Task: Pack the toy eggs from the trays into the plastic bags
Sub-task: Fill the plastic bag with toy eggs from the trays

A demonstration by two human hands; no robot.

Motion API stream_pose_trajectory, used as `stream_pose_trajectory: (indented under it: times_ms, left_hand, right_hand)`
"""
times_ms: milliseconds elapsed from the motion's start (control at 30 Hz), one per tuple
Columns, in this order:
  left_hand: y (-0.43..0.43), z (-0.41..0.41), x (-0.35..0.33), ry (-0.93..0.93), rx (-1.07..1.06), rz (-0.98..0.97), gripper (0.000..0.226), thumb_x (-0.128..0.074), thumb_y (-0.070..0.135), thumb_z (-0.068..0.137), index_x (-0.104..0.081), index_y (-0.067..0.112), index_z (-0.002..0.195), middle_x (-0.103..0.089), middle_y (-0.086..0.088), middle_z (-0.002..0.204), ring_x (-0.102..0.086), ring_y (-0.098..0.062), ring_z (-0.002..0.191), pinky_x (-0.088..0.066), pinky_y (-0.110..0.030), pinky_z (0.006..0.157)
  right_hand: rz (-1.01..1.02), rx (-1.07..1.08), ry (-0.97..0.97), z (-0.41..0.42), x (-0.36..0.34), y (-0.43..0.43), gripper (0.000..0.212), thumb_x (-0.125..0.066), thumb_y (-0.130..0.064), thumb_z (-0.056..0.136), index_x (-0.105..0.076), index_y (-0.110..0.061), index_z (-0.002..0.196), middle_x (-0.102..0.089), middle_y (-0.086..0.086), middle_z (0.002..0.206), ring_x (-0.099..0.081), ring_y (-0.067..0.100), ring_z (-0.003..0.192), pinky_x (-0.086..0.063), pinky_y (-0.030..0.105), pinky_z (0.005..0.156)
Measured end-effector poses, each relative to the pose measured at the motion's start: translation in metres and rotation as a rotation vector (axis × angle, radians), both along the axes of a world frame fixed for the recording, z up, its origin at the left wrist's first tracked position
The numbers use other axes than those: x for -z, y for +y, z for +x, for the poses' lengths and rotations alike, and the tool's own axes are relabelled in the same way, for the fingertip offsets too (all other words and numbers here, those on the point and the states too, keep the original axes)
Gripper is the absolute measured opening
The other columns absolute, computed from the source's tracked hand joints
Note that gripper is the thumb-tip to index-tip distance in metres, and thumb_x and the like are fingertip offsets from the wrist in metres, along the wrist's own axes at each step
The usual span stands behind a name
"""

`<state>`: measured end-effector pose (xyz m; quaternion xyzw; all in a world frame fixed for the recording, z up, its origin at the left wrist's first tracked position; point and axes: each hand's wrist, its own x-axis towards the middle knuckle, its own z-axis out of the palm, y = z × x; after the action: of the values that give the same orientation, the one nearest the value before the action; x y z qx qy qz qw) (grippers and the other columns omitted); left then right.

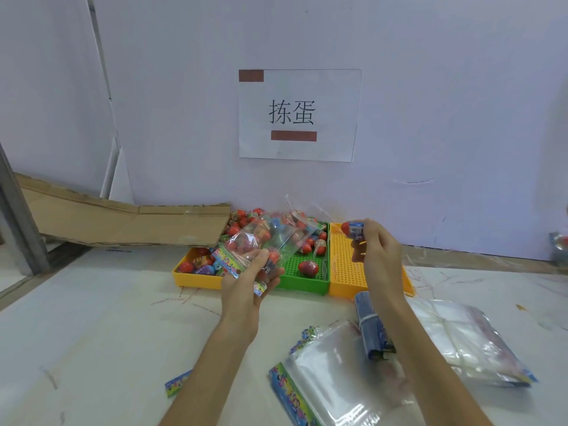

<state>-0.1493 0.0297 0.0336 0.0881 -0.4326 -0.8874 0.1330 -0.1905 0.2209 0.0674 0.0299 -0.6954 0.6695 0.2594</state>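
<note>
Head view, looking down over two bare arms onto a pale tabletop (92,318); landmark for everything: green tray (302,272), sitting mid-table against the wall.

Left hand (249,281) raised just in front of the green tray's left end, fingers and thumb curled round a clear plastic bag (261,241); bag tilted up and back over the tray, mouth gaping toward the wall, several red toy eggs visible through the film, printed colourful header strip down by the palm.

Right hand (373,247) up above and right of the green tray, over the orange tray (347,272) touching its right side; fingertips clamped on a red toy egg with a blue band (353,229), well clear of the bag's mouth.

Lone red egg (308,268) lying on the green tray's floor; more eggs heaped at its far end. Yellow tray (192,276) touching its left side, holding red and blue eggs. Flattened cardboard (123,222) further left, leaning at the wall. Stacks of empty clear bags (338,379) nearer than the green tray, to the right; rolled blue bundle (372,327) lying among them. Paper sign (298,115) on the wall, above the green tray.
</note>
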Motion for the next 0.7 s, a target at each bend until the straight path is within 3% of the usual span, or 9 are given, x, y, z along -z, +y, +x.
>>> stream_pose_trajectory:
  times_ms: [133,233,300,500,700]
  left_hand:
    - [0.0007,0.0015,-0.0001,-0.008,0.031,-0.090,0.008,-0.075,0.015,0.087,-0.072,0.016,0.094,-0.076,-0.005,0.086,-0.074,-0.019,0.073,-0.059,-0.029,0.067]
    - [0.0023,0.0015,-0.0001,-0.009,0.037,-0.157,0.009,-0.074,0.017,0.088,-0.072,0.020,0.096,-0.077,-0.006,0.089,-0.073,-0.018,0.071,-0.055,-0.029,0.068]
    - [0.0035,0.0016,-0.0003,0.003,0.030,-0.188,0.010,-0.074,0.019,0.088,-0.072,0.021,0.097,-0.077,-0.007,0.092,-0.073,-0.017,0.069,-0.056,-0.029,0.068]
    - [0.0082,0.0035,0.0010,0.066,0.058,-0.375,0.017,-0.072,0.024,0.091,-0.073,0.018,0.107,-0.078,-0.009,0.101,-0.074,-0.023,0.073,-0.056,-0.027,0.065]
    - [0.0083,0.0049,0.0012,0.118,0.108,-0.378,0.027,-0.074,0.013,0.087,-0.072,0.014,0.114,-0.078,-0.012,0.101,-0.076,-0.026,0.093,-0.060,-0.027,0.069]
  right_hand:
    - [0.044,-0.091,0.065,0.0061,-0.0009,-0.0067,0.029,-0.046,-0.033,0.107,-0.070,-0.026,0.092,-0.064,0.008,0.078,-0.055,0.011,0.065,-0.047,0.031,0.060]
    - [0.077,-0.044,0.148,0.0074,-0.0022,-0.0066,0.011,-0.061,-0.024,0.101,-0.067,-0.030,0.108,-0.069,-0.006,0.094,-0.064,0.010,0.080,-0.054,0.027,0.067]
    - [0.068,0.003,0.186,0.0084,-0.0032,-0.0056,0.023,-0.071,-0.016,0.094,-0.064,-0.028,0.113,-0.069,-0.007,0.100,-0.065,0.004,0.084,-0.054,0.019,0.066]
    - [0.122,-0.062,0.246,0.0092,-0.0070,-0.0013,0.022,-0.077,-0.012,0.088,-0.070,-0.030,0.099,-0.073,-0.015,0.091,-0.068,0.007,0.083,-0.055,0.019,0.069]
    - [0.309,-0.031,0.142,0.0030,0.0019,0.0002,0.021,-0.074,-0.013,0.090,-0.074,-0.031,0.101,-0.072,-0.016,0.095,-0.065,0.001,0.084,-0.050,0.012,0.070]
